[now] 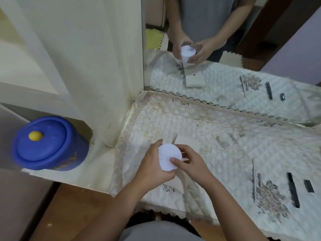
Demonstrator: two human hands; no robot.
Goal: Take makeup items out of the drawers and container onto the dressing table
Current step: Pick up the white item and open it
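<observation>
A white round container (169, 158) is held above the left part of the dressing table (217, 136), which has a quilted cream cover. My left hand (153, 164) wraps its left side and underside. My right hand (189, 162) grips its right side, thumb on the white top. A cream box or drawer (187, 142) lies on the cover just behind the hands, partly hidden. At the right lie a long black stick (293, 189), a short black item (308, 185) and thin silver tools (254, 180).
A mirror (225, 58) at the back of the table reflects the hands and items. A blue lidded pot with a yellow knob (46, 143) stands on a lower ledge at the left. A cream cabinet wall (86, 58) rises beside the table. Wooden floor shows below.
</observation>
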